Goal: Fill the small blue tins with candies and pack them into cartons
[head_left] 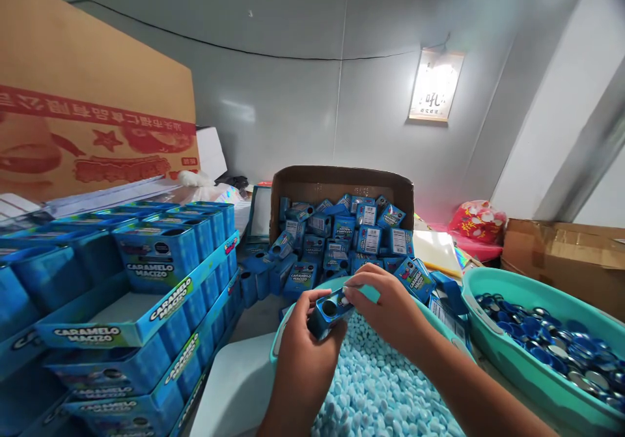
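My left hand [310, 352] is wrapped round a small blue candy box [326, 313], tilted, with a round dark hole in the side facing me. The bent fingers of my right hand [378, 297] pinch the box's upper right edge; my fingertips partly hide that spot. Directly below both hands is a teal basin [280, 339] filled with pale blue candies [375, 378]. Just beyond the basin, many similar blue boxes [344, 228] spill out of a brown carton [342, 180] lying on its side.
Stacked display trays [137, 329] of blue boxes rise at the left. A second teal basin [551, 287] at the right holds shiny blue and silver round lids [551, 339]. Large cardboard boxes [97, 53] stand far left and right [571, 254]. A pale lid-like panel [234, 385] lies front left.
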The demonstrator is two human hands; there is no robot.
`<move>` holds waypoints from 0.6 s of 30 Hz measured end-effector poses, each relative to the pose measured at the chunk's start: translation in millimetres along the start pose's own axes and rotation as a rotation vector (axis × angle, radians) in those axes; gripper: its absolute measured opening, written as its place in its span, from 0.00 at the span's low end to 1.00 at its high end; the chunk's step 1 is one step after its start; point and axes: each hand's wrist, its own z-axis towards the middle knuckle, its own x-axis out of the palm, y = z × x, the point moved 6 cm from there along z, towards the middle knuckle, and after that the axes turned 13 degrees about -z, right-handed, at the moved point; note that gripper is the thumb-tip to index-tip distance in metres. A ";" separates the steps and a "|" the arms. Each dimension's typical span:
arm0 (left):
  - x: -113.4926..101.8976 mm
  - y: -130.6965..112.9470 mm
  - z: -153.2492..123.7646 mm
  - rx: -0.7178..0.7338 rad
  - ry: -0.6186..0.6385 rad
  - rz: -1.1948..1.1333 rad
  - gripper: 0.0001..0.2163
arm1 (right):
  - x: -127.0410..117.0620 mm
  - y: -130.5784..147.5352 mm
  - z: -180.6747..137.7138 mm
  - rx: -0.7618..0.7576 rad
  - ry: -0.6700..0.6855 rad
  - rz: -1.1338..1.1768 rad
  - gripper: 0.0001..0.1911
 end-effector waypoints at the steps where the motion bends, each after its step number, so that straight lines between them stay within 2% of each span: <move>1: 0.1 -0.1 -0.1 -0.007 0.002 0.009 0.21 | 2.1 1.1 -1.1 0.000 0.020 -0.024 0.08; 7: 3.9 -6.1 -4.4 -0.014 -0.008 0.061 0.19 | 6.5 6.7 -4.4 0.006 0.081 -0.098 0.12; 9: 6.9 -7.8 -5.7 -0.010 0.025 0.070 0.17 | 7.5 8.2 -6.1 0.001 0.109 -0.089 0.12; 13: 10.8 -6.3 -6.0 -0.031 0.105 0.074 0.16 | 7.7 10.3 -8.1 0.000 0.120 -0.016 0.12; 18: 10.0 -3.7 -5.4 -0.030 0.099 0.061 0.17 | 10.7 7.4 -6.0 0.085 0.147 0.170 0.08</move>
